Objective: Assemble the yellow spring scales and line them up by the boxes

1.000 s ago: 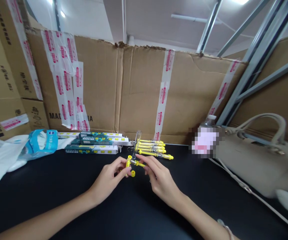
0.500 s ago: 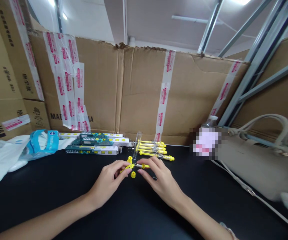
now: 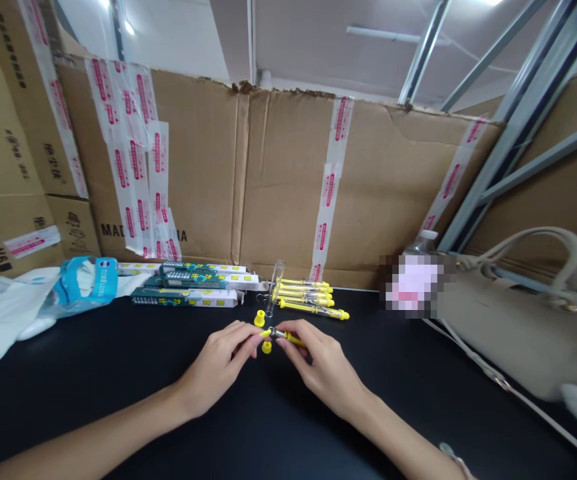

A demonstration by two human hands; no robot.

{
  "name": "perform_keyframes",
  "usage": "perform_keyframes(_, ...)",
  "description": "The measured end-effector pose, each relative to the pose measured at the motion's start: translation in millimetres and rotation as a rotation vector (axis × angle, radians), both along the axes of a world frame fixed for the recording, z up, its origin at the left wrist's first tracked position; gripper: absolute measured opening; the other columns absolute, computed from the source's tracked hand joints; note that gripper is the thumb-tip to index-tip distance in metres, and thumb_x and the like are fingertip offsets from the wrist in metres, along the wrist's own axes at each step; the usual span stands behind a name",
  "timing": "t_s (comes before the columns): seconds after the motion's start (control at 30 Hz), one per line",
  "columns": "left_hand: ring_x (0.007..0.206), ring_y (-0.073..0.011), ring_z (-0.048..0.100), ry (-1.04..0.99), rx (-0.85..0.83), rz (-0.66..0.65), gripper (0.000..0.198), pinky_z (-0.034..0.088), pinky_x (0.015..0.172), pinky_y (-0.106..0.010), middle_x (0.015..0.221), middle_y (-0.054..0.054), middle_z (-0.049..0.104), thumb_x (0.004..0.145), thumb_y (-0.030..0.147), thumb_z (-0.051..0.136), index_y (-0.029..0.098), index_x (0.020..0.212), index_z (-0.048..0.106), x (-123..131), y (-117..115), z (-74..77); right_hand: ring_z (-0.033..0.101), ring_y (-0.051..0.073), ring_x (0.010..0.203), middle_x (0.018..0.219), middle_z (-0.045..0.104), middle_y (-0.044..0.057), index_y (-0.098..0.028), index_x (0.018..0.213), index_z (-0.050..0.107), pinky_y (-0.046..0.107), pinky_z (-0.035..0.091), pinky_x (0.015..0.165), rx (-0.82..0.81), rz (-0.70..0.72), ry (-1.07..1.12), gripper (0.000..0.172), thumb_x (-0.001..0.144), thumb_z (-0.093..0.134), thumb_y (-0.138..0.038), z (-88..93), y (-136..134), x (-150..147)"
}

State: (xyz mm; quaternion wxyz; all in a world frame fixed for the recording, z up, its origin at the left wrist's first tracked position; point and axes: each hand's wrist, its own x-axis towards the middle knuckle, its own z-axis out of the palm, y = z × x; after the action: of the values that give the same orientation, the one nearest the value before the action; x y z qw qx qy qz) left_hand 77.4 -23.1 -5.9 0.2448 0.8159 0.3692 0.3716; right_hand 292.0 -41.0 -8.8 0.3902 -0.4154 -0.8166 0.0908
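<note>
I'm pinching a slim yellow-and-steel tube (image 3: 282,336) between my left hand (image 3: 215,365) and right hand (image 3: 324,368), both clenched on it, with a small yellow plastic cap (image 3: 267,347) sitting at seven o'clock on the black tabletop (image 3: 118,407).

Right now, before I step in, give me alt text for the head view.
The left hand and right hand pinch a small yellow tube between their fingertips above a black table. Two yellow caps sit just beyond, near a tilted clear tube, a row of yellow tubes, and boxes against a cardboard wall.
</note>
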Motion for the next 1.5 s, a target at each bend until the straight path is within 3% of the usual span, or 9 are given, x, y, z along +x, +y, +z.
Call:
perform_keyframes(0.1, 0.072, -0.0144, 0.058, 0.001, -0.074, 0.040, 0.018, 0.042, 0.066, -0.024, 0.081, 0.003, 0.066, 0.094, 0.038, 0.057, 0.024, 0.099, 0.067, 2, 0, 2.0, 0.064, 0.014, 0.071, 0.096, 0.070, 0.002, -0.023, 0.105, 0.059, 0.022, 0.051, 0.062, -0.026, 0.007, 0.040, 0.009, 0.098, 0.056, -0.027, 0.4, -1, -1)
perform_keyframes(0.23, 0.068, -0.0134, 0.057, -0.021, -0.086, 0.066, 0.017, 0.043, 0.065, -0.023, 0.079, 0.004, 0.069, 0.089, 0.038, 0.064, 0.022, 0.086, 0.068, 3, -2, 3.3, 0.067, 0.014, 0.072, 0.093, 0.071, 0.002, -0.023, 0.106, 0.058, 0.022, 0.051, 0.060, -0.063, 0.037, 0.011, 0.010, 0.099, 0.053, -0.027, 2.6, -4, -3)
perform_keyframes(0.43, 0.064, -0.0127, 0.057, -0.040, -0.107, 0.019, 0.020, 0.043, 0.061, -0.022, 0.075, 0.004, 0.070, 0.089, 0.041, 0.065, 0.022, 0.085, 0.070, 3, -3, 1.8, 0.072, 0.018, 0.082, 0.099, 0.073, 0.003, -0.023, 0.112, 0.060, 0.026, 0.052, 0.070, -0.023, 0.068, -0.122, 0.018, 0.103, 0.048, -0.032, 4.4, -5, -4)
perform_keyframes(0.73, 0.066, -0.0143, 0.062, -0.079, -0.111, 0.005, 0.022, 0.045, 0.063, -0.023, 0.073, 0.001, 0.072, 0.087, 0.037, 0.067, 0.019, 0.075, 0.067, 1, -1, -3.1, 0.070, 0.018, 0.071, 0.089, 0.072, 0.003, -0.022, 0.099, 0.058, 0.026, 0.045, 0.060, 0.029, 0.022, -0.235, 0.020, 0.105, 0.042, -0.032, 2.2, -4, -4)
perform_keyframes(1.13, 0.059, -0.0136, 0.067, -0.117, -0.049, 0.023, 0.022, 0.052, 0.058, -0.022, 0.067, 0.002, 0.072, 0.086, 0.035, 0.067, 0.019, 0.071, 0.065, 3, -4, -6.8, 0.061, 0.016, 0.061, 0.076, 0.066, 0.000, -0.022, 0.087, 0.055, 0.025, 0.036, 0.057, -0.050, 0.008, -0.244, 0.027, 0.105, 0.037, -0.032, 11.5, -8, -4)
perform_keyframes(1.37, 0.063, -0.0179, 0.073, -0.285, -0.301, -0.057, 0.025, 0.060, 0.063, -0.028, 0.073, -0.003, 0.077, 0.082, 0.039, 0.071, 0.018, 0.071, 0.062, 5, -4, 0.5, 0.055, 0.014, 0.061, 0.072, 0.058, -0.001, -0.022, 0.082, 0.053, 0.025, 0.037, 0.060, -0.123, 0.079, -0.164, 0.031, 0.105, 0.035, -0.033, 17.0, -7, -2)
perform_keyframes(1.5, 0.062, -0.0183, 0.073, -0.327, -0.363, -0.058, 0.027, 0.061, 0.062, -0.028, 0.071, -0.006, 0.077, 0.081, 0.040, 0.073, 0.017, 0.071, 0.061, 5, -3, 1.7, 0.053, 0.013, 0.062, 0.071, 0.055, -0.003, -0.022, 0.079, 0.052, 0.024, 0.037, 0.062, -0.172, 0.088, -0.114, 0.034, 0.105, 0.036, -0.035, 18.0, -7, -2)
